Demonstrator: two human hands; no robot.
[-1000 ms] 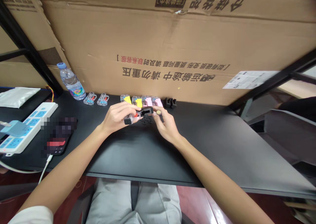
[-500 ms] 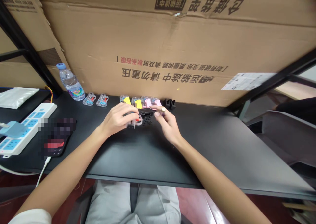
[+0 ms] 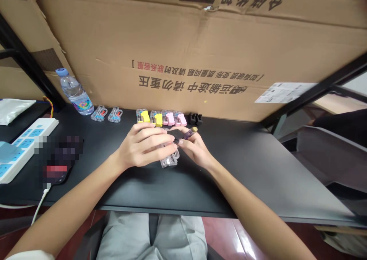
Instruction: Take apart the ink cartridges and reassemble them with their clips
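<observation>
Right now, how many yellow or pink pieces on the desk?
4, along the cardboard: left yellow piece, right yellow piece, left pink piece, right pink piece. The left hand or right hand may hide more.

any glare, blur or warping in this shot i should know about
Head view: pale sheen across the right part of the black table, brighter glare on the red floor; small details of the clear plastic piece by the hands look soft; phone mostly hidden by blocky pixelation; wide-angle stretching toward the edges, where the forearms look elongated.
</observation>
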